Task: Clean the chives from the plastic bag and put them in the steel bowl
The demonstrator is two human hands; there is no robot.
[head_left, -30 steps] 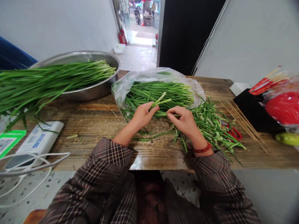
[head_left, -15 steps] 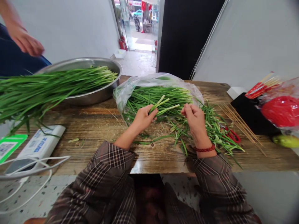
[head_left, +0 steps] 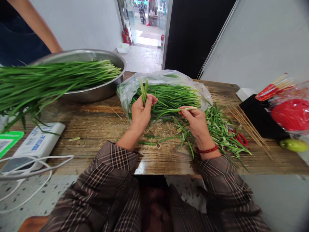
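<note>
My left hand (head_left: 142, 111) is closed around a few garlic chives (head_left: 144, 88), their pale cut ends pointing up. Between the thumb and finger of my right hand (head_left: 194, 119) is a single garlic chive stalk, its pale end to the right and its green part stretching left. Behind both hands, a clear plastic bag (head_left: 166, 75) lies spread open with a thick bunch of garlic chives (head_left: 169, 96) in it. Trimmed leaves and scraps (head_left: 223, 132) are heaped beside my right wrist, partly covering red-handled scissors (head_left: 240, 139).
At left, a steel basin (head_left: 96, 93) holds long chives (head_left: 60, 77) hanging over its side. A white power strip (head_left: 36, 145) with cables lies in front. Thin sticks (head_left: 249, 129) and a black box (head_left: 260, 117) are at right. Another person's arm (head_left: 36, 24) reaches behind the basin.
My left hand has turned its chives upright. My right hand now pinches a stalk drawn away to the right. The other person's hand has moved down behind the basin.
</note>
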